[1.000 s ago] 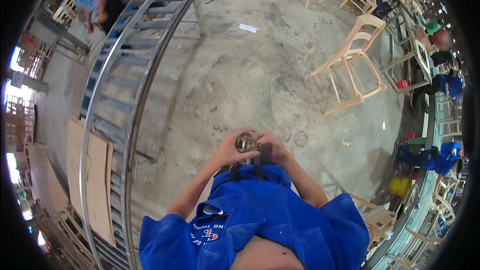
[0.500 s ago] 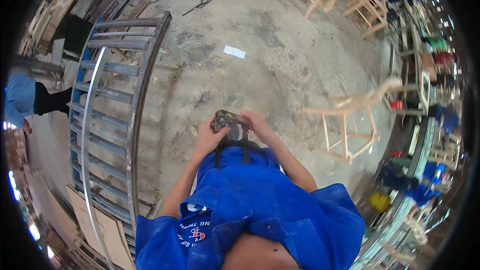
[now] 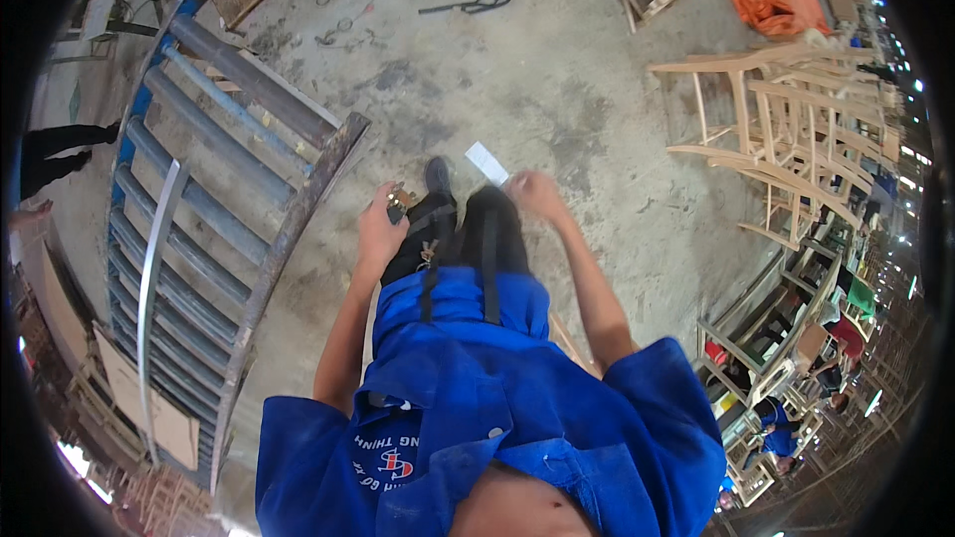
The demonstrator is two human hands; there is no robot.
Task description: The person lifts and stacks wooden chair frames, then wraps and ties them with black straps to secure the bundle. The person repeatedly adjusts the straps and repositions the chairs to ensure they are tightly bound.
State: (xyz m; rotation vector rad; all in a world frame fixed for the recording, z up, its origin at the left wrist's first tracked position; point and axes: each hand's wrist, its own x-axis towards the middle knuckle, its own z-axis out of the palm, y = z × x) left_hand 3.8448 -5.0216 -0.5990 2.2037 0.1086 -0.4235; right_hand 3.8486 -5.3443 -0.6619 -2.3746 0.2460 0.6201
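Note:
In front of my left thigh, my left hand [image 3: 378, 229] is closed around a small dark object with yellowish-brown patches [image 3: 398, 205]; its exact kind is too small to tell. Held out beyond my right knee, my right hand [image 3: 537, 194] is smeared by motion, so its finger pose is unclear. Just past it, a white paper strip [image 3: 484, 161] lies on the concrete floor, its near end overlapped by the hand in this view.
To my left runs a metal roller conveyor [image 3: 204, 199] with a long pale strip [image 3: 154, 268] lying along it. Wooden chair frames [image 3: 766, 129] stand at the right, near an orange cloth [image 3: 776, 5]. A black strap [image 3: 477, 0] lies ahead. Another person's dark-clad legs [image 3: 60, 154] show far left.
My hands were together on the dark object; now they are apart, the object staying in the left. The view has shifted, bringing the conveyor's end and more chairs closer, with my legs in stride.

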